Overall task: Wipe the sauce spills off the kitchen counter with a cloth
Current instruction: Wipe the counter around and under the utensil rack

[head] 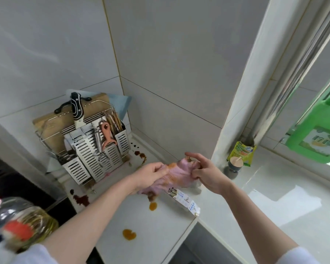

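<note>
Counter (171, 221), white and set in a tiled corner, carries everything under review and is not yet clean. Largest item on it is the steel utensil rack (91, 149), standing against the back wall with a knife (77, 109) slotted upright and a chopping board (51, 119) behind, presumably parked there to drain. Next in size, the pink cloth (177, 175) is held above the counter, stretched between both hands near the far corner; orange staining shows on it, which suggests it is being refolded or turned to present a fresh face. Left hand (151, 173) pinches one end of the cloth with curled fingers. Right hand (204, 171) grips the other end between thumb and lower fingers, the upper fingers lifted clear. A white sauce packet (185, 201) lies flat just beneath the cloth, near the counter's right edge. Spills, smallest, remain: dark sauce (81, 199) beside the rack's foot, dark sauce drips (141, 155) in the back corner, an orange blot (152, 206) beside the packet, and an orange puddle (129, 234) nearer the front. Judgement: wiping is partly done at best.
</note>
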Available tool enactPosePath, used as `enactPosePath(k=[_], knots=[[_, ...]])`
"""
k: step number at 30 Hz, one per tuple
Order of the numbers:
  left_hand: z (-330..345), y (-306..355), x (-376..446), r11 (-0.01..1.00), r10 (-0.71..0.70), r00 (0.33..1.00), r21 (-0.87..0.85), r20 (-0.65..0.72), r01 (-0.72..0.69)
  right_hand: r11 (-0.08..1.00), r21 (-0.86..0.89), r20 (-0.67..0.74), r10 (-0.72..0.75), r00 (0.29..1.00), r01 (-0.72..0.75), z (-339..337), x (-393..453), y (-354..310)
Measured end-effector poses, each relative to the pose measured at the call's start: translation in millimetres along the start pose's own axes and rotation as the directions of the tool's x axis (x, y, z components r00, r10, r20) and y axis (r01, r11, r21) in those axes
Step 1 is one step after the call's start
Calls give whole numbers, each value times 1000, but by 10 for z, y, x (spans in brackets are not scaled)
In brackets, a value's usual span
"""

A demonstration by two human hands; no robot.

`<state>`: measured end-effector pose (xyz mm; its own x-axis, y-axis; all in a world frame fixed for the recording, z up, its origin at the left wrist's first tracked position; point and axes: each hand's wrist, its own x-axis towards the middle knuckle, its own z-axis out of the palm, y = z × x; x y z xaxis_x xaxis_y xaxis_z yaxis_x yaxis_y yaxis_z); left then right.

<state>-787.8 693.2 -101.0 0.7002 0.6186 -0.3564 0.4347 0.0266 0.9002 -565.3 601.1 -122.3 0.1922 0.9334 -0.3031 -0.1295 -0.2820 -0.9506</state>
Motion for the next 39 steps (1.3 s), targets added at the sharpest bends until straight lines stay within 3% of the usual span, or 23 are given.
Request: enactPosePath(k=[2, 4, 6, 7, 9, 11, 13, 15, 20, 22, 25, 28, 31, 33, 36, 39], knots=[[-57, -28, -14, 994, 40, 996, -100, -75, -47, 997, -65, -26, -53, 998, 51, 58, 134, -86], [-101, 17, -31, 977, 53, 991, -197, -122, -77, 998, -20, -83, -58, 995, 56, 158, 224, -119], [-142, 55, -54, 953, 40, 989, -291, -140, -79, 999, -23, -150, 35, 988, -39, 322, 270, -46], [-160, 71, -66, 937, 19, 990, -343, -141, -67, 986, -52, -136, 153, 979, -162, 420, 283, 32], [-198, 54, -76, 917, 4, 989, -394, -150, -63, 905, -107, 15, 415, 910, -411, 627, 248, 183], [-238, 2, -96, 914, -8, 986, -402, -167, -61, 874, 4, 208, 474, 855, -485, 798, 247, 322], [-277, -67, -143, 912, -37, 987, -409, -157, -31, 903, 127, 231, 376, 897, -411, 885, 264, 387], [-325, -162, -200, 916, -81, 985, -401, -151, 14, 931, 222, 154, 259, 953, -289, 912, 286, 395], [-439, -561, -226, 988, -143, 937, -102, -320, 116, 959, 242, 30, 147, 989, -150, 928, 329, 429], [-411, -684, -223, 977, -181, 910, -175, -373, 123, 964, 206, 25, 169, 985, -171, 1014, 338, 488], [-344, -789, -226, 892, -256, 923, -440, -289, 109, 959, 172, 123, 204, 971, -223, 1125, 332, 609], [-319, -862, -246, 858, -269, 923, -503, -274, 101, 962, 175, 83, 198, 977, -210, 1127, 327, 705], [-312, -1008, -238, 897, -309, 876, -420, -369, 139, 960, 177, -8, 221, 975, -216, 1109, 410, 795], [-337, -1109, -240, 929, -313, 846, -324, -431, 179, 979, 84, 15, 187, 982, -188, 1090, 442, 842], [-399, -1204, -278, 971, -236, 898, -124, -371, 204, 989, -103, 127, 120, 985, -107, 1089, 465, 925], [-415, -1226, -295, 946, -173, 926, 205, -335, 251, 975, -208, 155, 110, 982, -76, 1102, 526, 953]])
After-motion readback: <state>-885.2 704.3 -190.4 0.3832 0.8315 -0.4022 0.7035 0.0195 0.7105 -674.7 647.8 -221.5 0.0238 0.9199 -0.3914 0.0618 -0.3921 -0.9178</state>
